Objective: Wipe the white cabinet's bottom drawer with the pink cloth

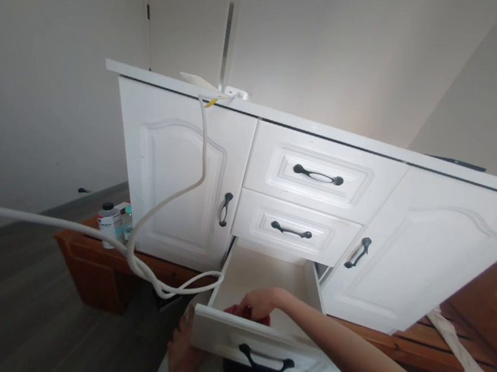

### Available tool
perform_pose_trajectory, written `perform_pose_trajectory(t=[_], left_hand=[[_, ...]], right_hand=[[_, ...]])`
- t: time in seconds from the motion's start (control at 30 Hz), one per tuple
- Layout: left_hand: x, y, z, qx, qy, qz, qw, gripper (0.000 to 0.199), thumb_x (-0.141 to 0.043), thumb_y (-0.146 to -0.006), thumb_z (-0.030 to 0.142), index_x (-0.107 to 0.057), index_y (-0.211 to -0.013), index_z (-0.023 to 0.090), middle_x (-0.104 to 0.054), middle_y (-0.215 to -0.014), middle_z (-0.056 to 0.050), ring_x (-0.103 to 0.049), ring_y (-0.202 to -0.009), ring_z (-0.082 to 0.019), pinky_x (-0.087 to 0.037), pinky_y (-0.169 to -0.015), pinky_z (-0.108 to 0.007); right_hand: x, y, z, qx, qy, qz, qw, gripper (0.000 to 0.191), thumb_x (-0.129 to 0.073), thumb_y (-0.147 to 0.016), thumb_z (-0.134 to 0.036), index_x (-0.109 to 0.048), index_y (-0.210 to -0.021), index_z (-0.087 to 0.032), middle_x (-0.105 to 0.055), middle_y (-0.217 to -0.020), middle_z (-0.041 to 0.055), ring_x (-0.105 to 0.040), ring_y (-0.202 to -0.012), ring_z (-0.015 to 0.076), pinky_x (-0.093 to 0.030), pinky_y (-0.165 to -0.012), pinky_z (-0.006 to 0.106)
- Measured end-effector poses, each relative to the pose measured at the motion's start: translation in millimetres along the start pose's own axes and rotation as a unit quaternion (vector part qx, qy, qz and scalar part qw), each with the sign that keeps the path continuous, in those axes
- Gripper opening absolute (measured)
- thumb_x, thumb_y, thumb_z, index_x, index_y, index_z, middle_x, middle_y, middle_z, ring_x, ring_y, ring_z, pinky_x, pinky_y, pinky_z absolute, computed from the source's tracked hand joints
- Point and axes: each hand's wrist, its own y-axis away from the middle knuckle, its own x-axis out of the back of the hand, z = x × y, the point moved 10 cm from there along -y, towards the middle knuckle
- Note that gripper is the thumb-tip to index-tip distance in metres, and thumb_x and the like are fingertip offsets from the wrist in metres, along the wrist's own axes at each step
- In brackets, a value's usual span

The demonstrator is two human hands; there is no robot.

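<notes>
Right hand [260, 302] is reaching into the open bottom drawer [259, 273], its grip clenching a red cloth [250, 314] just behind the drawer front. Left hand out of view. White cable [201, 161] is hanging down the cabinet [179, 158]; bottles [110, 223] nearby.

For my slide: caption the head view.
Right hand grips red cloth inside open bottom drawer of white cabinet.

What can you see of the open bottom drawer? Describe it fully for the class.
The open bottom drawer is white, seemingly painted wood, with a panelled front and a dark curved handle. It is pulled well out from the white cabinet, below two shut drawers. Its pale inside looks mostly bare. The right hand reaches in over the front, grasping something red.
</notes>
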Motion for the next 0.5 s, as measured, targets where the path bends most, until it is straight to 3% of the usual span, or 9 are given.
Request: perform_pose_trajectory(t=[0.07,0.13,0.2,0.27,0.33,0.4,0.5], left_hand=[[0.9,-0.4,-0.9,0.0,0.003,-0.016,1.0,0.057,-0.046,-0.104,0.02,-0.049,-0.161,0.012,-0.07,-0.137,-0.023,-0.075,-0.114,-0.034,-0.056,-0.082,-0.04],[1.4,-0.8,-1.7,0.003,0.002,-0.03,1.0,0.058,-0.045,-0.104,0.019,-0.048,-0.161,0.012,-0.069,-0.137,-0.023,-0.074,-0.116,-0.034,-0.055,-0.082,-0.04],[1.4,-0.8,-0.7,0.003,0.003,-0.039,0.999,0.059,-0.043,-0.104,0.021,-0.046,-0.162,0.011,-0.068,-0.139,-0.024,-0.073,-0.116,-0.035,-0.054,-0.083,-0.041],[0.2,-0.5,0.6,0.005,0.005,-0.041,0.999,0.06,-0.042,-0.105,0.023,-0.043,-0.163,0.01,-0.066,-0.139,-0.025,-0.072,-0.117,-0.036,-0.053,-0.084,-0.042],[-2.3,-0.1,1.0,0.008,0.003,-0.033,0.999,0.06,-0.041,-0.106,0.025,-0.043,-0.164,0.01,-0.066,-0.138,-0.025,-0.072,-0.116,-0.036,-0.053,-0.085,-0.042],[-5.9,-0.5,0.3,0.007,-0.005,-0.016,1.0,0.059,-0.041,-0.106,0.025,-0.045,-0.163,0.011,-0.068,-0.136,-0.023,-0.073,-0.114,-0.034,-0.053,-0.083,-0.04],[-13.0,-3.6,-4.1,0.002,0.001,0.004,1.0,0.055,-0.044,-0.105,0.024,-0.054,-0.157,0.01,-0.072,-0.132,-0.022,-0.075,-0.109,-0.032,-0.055,-0.079,-0.039]], right_hand=[[-13.0,34.1,40.3,-0.094,0.005,-0.017,0.995,0.038,-0.071,-0.057,-0.004,-0.087,-0.084,-0.025,-0.075,-0.073,-0.0046,-0.066,-0.07,0.0168,-0.053,-0.072,0.027],[-24.0,72.4,78.4,-0.161,0.018,-0.013,0.987,0.023,-0.068,-0.053,-0.002,-0.077,-0.058,-0.022,-0.063,-0.054,-0.0042,-0.06,-0.058,0.018,-0.053,-0.067,0.032],[-31.8,101.8,102.6,-0.186,0.029,0.003,0.982,0.023,-0.066,-0.053,0.0,-0.07,-0.048,-0.022,-0.057,-0.047,-0.0043,-0.057,-0.053,0.0178,-0.053,-0.066,0.033],[-29.6,112.9,111.3,-0.188,0.044,0.032,0.981,0.025,-0.068,-0.053,0.001,-0.07,-0.049,-0.023,-0.059,-0.049,-0.0042,-0.06,-0.056,0.018,-0.054,-0.069,0.033],[-11.7,102.3,105.9,-0.173,0.071,0.08,0.979,0.023,-0.075,-0.054,0.0,-0.075,-0.057,-0.024,-0.069,-0.061,-0.0016,-0.068,-0.07,0.0215,-0.057,-0.076,0.033],[22.3,75.8,90.5,-0.151,0.107,0.151,0.971,0.021,-0.083,-0.06,-0.007,-0.082,-0.072,-0.024,-0.081,-0.09,0.0054,-0.074,-0.099,0.0286,-0.058,-0.089,0.036],[86.3,30.2,61.7,-0.122,0.151,0.282,0.94,0.029,-0.071,-0.089,-0.018,-0.084,-0.115,-0.023,-0.073,-0.143,0.0133,-0.06,-0.141,0.0332,-0.05,-0.114,0.04]])
